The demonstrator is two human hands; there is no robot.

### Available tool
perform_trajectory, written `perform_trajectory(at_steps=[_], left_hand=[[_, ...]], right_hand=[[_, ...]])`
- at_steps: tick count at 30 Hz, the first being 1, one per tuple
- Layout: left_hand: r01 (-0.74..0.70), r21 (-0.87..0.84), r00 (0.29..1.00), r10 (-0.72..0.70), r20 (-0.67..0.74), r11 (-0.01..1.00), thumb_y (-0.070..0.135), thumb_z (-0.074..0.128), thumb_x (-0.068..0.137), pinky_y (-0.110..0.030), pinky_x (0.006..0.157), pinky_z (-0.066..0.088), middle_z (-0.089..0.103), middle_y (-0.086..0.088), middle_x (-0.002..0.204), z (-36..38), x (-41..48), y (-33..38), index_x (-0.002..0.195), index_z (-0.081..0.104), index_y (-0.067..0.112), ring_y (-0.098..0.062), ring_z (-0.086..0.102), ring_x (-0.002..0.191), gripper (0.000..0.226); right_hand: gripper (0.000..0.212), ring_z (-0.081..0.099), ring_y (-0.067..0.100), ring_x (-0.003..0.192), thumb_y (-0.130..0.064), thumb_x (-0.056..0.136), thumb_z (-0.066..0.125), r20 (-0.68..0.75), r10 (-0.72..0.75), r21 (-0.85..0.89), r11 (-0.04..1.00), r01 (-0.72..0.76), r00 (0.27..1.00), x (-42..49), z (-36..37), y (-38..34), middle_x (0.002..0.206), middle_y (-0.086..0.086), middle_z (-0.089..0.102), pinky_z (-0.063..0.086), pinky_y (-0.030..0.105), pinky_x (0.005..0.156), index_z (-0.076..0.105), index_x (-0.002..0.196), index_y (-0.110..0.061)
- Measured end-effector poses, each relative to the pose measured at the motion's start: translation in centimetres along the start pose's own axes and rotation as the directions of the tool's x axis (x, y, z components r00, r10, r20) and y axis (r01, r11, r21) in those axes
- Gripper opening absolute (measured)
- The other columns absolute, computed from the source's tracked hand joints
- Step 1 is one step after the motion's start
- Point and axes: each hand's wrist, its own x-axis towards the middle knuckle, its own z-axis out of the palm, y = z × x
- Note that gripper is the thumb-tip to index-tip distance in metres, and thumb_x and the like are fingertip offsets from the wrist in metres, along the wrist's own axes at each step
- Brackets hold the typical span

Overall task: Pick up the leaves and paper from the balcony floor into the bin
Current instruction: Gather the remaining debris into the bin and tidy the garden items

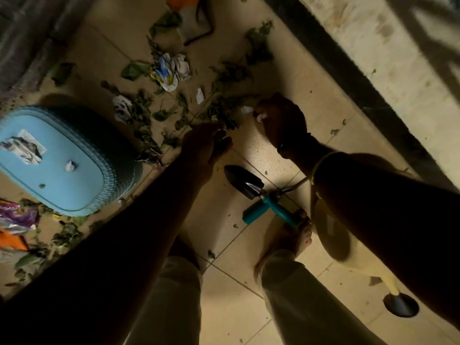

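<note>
Right hand (281, 122) pinches paper (260, 117), left hand (205, 145) just beside leaves (230, 122).

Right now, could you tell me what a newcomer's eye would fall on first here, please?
The light blue bin at the left stands out, with paper scraps already inside. Leaves and a crumpled paper litter the floor above centre, where the left hand reaches down and the right hand pinches a small white scrap. A trowel with a teal handle lies at lower centre.

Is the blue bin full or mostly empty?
Mostly empty: the blue bin shows its bottom, holding only a paper scrap, a wad and a leaf bit.
</note>
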Motion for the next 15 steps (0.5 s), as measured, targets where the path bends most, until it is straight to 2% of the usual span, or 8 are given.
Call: perform_trajectory(at_steps=[1,3,5,7,10,12,13,15], left_hand=[[0.001,0.003,1.0,-0.001,-0.002,1.0,0.011,0.052,0.101,-0.038,0.091,0.053,0.062,-0.012,0.098,0.1,-0.4,0.0,0.092,0.063,0.007,-0.022,0.062,0.089,0.014],[0.007,0.048,1.0,-0.006,-0.018,0.999,0.012,0.054,0.1,-0.038,0.09,0.053,0.061,-0.01,0.093,0.4,-1.7,0.3,0.093,0.063,0.009,-0.019,0.061,0.084,0.012],[0.003,0.118,1.0,-0.003,-0.001,0.993,0.015,0.053,0.101,-0.038,0.087,0.054,0.061,-0.008,0.094,0.4,-2.7,0.5,0.106,0.063,0.007,-0.02,0.061,0.085,0.013],[0.004,0.178,0.997,-0.018,0.077,0.984,0.016,0.049,0.103,-0.037,0.081,0.057,0.066,-0.005,0.102,0.3,-3.5,0.5,0.121,0.06,0.011,-0.02,0.064,0.091,0.021],[0.034,0.168,0.997,-0.044,0.058,0.985,0.026,0.047,0.105,-0.032,0.075,0.057,0.071,0.0,0.091,-0.1,-4.4,1.6,0.103,0.064,0.018,-0.015,0.068,0.083,0.019],[0.012,0.196,1.0,-0.013,0.003,0.981,0.026,0.048,0.103,-0.035,0.085,0.054,0.066,-0.001,0.098,-0.9,-3.8,2.1,0.101,0.062,0.018,-0.018,0.064,0.091,0.016],[-0.002,0.207,1.0,0.005,-0.016,0.978,0.025,0.049,0.102,-0.037,0.089,0.053,0.064,-0.003,0.103,-1.4,-3.4,2.4,0.104,0.062,0.017,-0.021,0.063,0.098,0.015],[-0.003,0.135,0.997,0.012,-0.072,0.991,0.022,0.052,0.1,-0.035,0.086,0.056,0.062,-0.007,0.11,-2.3,-2.7,2.7,0.111,0.06,0.014,-0.024,0.064,0.102,0.016]], right_hand=[[0.018,0.065,0.019,0.088,-0.018,0.093,0.062,-0.012,0.05,0.07,0.996,-0.049,0.999,-0.3,-0.4,-0.6,0.099,0.002,0.07,0.044,0.026,0.069,0.077,0.103,-0.021],[0.02,0.068,0.011,0.092,-0.013,0.09,0.068,0.013,0.122,0.327,0.938,-0.119,0.992,-1.3,-0.9,-2.1,0.104,-0.003,0.073,0.056,0.027,0.076,0.076,0.108,-0.016],[0.028,0.071,0.014,0.095,-0.015,0.084,0.076,0.136,0.193,0.6,0.765,-0.236,0.972,-2.8,-1.9,-4.9,0.104,0.001,0.075,0.061,0.039,0.082,0.075,0.112,-0.013],[0.035,0.072,0.014,0.097,-0.027,0.082,0.078,0.286,0.201,0.705,0.618,-0.348,0.937,-4.1,-2.6,-7.1,0.105,-0.001,0.076,0.062,0.042,0.081,0.073,0.116,-0.019],[0.046,0.071,0.015,0.101,-0.043,0.078,0.073,0.405,0.099,0.669,0.645,-0.368,0.909,-4.7,-3.4,-9.0,0.107,-0.005,0.076,0.061,0.043,0.085,0.071,0.122,-0.03],[0.045,0.071,0.017,0.103,-0.036,0.075,0.077,0.476,0.057,0.648,0.652,-0.394,0.878,-3.3,-3.6,-9.3,0.108,-0.003,0.076,0.06,0.041,0.088,0.073,0.12,-0.028],[0.041,0.07,0.018,0.104,-0.03,0.078,0.077,0.477,0.05,0.615,0.695,-0.373,0.878,-2.6,-3.7,-9.3,0.11,-0.001,0.075,0.059,0.038,0.09,0.074,0.118,-0.026],[0.03,0.068,0.023,0.105,-0.026,0.087,0.071,0.269,0.042,0.432,0.888,-0.159,0.962,-1.0,-3.1,-9.0,0.113,0.004,0.073,0.057,0.039,0.09,0.075,0.116,-0.023]])
